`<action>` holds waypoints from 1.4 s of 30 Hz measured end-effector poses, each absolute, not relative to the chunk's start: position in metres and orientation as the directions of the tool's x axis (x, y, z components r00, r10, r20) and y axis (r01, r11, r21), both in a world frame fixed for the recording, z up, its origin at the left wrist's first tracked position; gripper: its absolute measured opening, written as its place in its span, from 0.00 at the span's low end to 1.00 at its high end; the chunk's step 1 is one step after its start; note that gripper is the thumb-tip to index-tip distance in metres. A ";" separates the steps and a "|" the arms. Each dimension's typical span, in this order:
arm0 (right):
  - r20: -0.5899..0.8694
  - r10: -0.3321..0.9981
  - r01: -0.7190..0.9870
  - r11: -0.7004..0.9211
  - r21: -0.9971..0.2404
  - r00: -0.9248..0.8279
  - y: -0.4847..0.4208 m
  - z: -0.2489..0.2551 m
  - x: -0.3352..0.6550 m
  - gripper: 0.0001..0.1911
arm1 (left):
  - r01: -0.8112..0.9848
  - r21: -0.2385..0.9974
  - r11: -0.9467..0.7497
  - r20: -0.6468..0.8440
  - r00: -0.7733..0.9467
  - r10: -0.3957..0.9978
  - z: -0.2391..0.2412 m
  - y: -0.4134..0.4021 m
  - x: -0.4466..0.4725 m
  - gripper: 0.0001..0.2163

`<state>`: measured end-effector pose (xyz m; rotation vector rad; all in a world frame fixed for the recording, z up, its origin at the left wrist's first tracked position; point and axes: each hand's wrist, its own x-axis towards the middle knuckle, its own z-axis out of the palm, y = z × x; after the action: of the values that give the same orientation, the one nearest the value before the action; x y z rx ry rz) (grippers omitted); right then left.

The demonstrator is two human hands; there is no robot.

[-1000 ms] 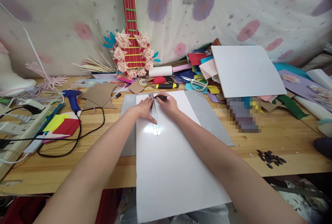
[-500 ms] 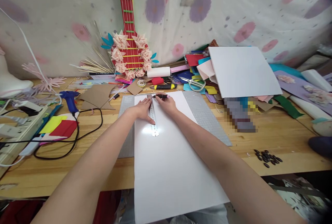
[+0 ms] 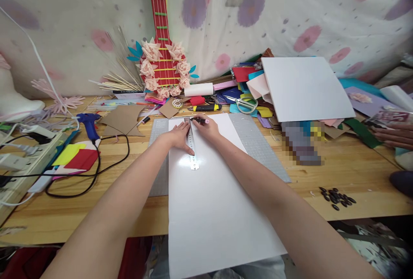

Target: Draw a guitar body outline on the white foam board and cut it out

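Observation:
A long white sheet [image 3: 213,210] lies over a grey cutting mat [image 3: 258,141] and hangs off the table's near edge. A metal ruler [image 3: 192,154] lies lengthwise on the sheet near its far end. My left hand [image 3: 178,135] presses flat on the ruler's left side, fingers stretched out. My right hand [image 3: 208,129] is closed around a black marker with a pink end [image 3: 200,120], its tip by the ruler's far end.
Scissors [image 3: 243,103], a yellow-black cutter [image 3: 206,107], coloured paper scraps and a white board [image 3: 305,87] crowd the back right. A blue glue gun [image 3: 88,124], black cable and power strip sit left. Dark seeds [image 3: 335,197] lie right. Another person's fingers [image 3: 393,134] reach in at the right edge.
My hands stay on the ruler and marker, hardly moving. Another person's fingers holding a printed piece have come into view at the right edge.

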<state>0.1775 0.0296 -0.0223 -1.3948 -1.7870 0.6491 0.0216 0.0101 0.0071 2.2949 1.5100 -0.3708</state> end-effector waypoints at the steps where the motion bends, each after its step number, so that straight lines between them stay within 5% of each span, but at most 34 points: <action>1: 0.240 0.964 0.584 0.260 -0.769 -0.114 0.027 -0.020 0.179 0.11 | 0.920 0.159 -0.359 -0.411 0.392 0.823 0.007 0.010 0.022 0.64; 42: 0.186 0.947 0.378 0.279 -0.883 -0.263 -0.014 -0.020 0.205 0.08 | 0.919 0.168 -0.357 -0.408 0.394 0.824 0.008 0.010 0.022 0.64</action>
<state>0.2047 -0.0138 -0.0199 -1.2026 -1.7920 0.9487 0.0222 0.0099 0.0077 2.2904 1.5074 -0.3594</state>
